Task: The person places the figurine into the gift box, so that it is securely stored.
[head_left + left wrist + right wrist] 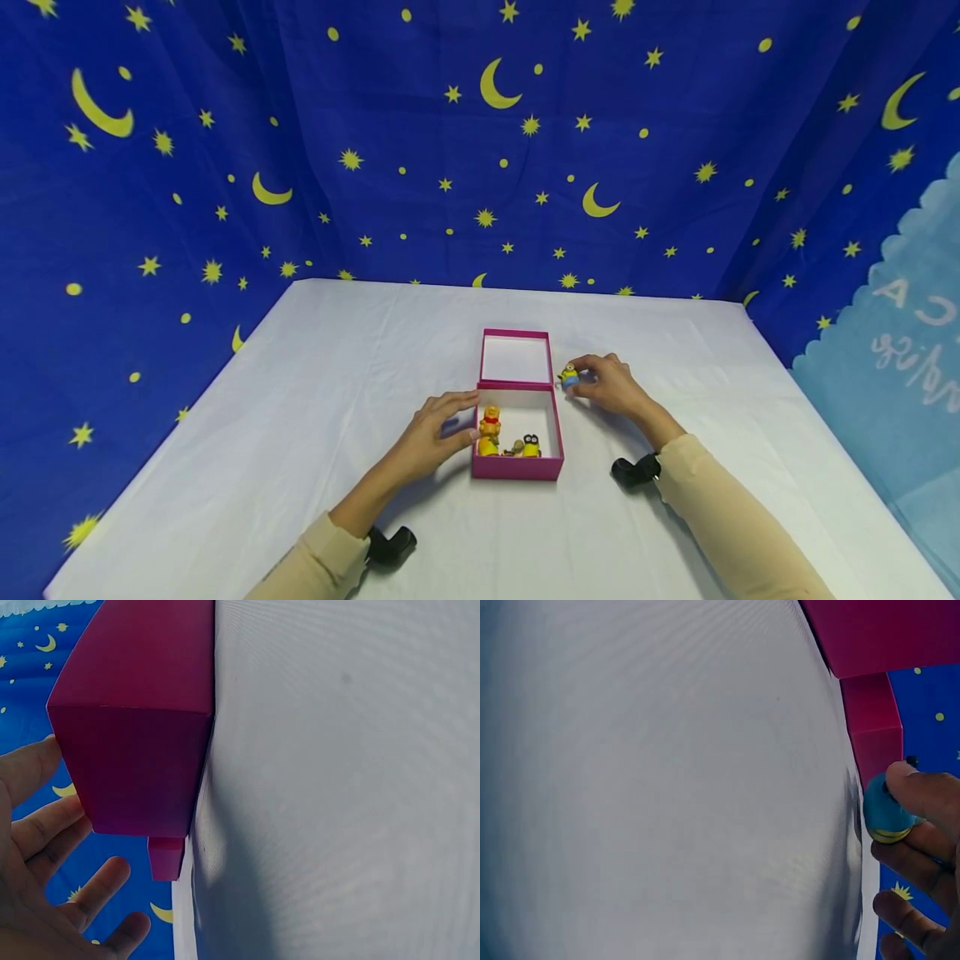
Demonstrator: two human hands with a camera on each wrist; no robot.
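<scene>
A pink box (517,468) with a white inside lies in the middle of the table, its lid (516,358) laid back behind it. Inside are a yellow bear figurine in a red top (490,421), a yellow minion figurine with black goggles (531,447) and other small pieces, partly hidden by the front wall. My left hand (435,437) touches the box's left rim with fingers fairly straight and spread. Just right of the lid, my right hand (611,385) pinches a yellow-and-blue minion figurine (569,375) between thumb and fingers; its blue part (881,802) shows in the right wrist view.
White cloth (352,358) covers the table. A blue curtain (420,108) with yellow moons and stars hangs behind and at the sides, and a light-blue panel (892,367) is at the right. Black wrist mounts (633,472) stick out from both sleeves.
</scene>
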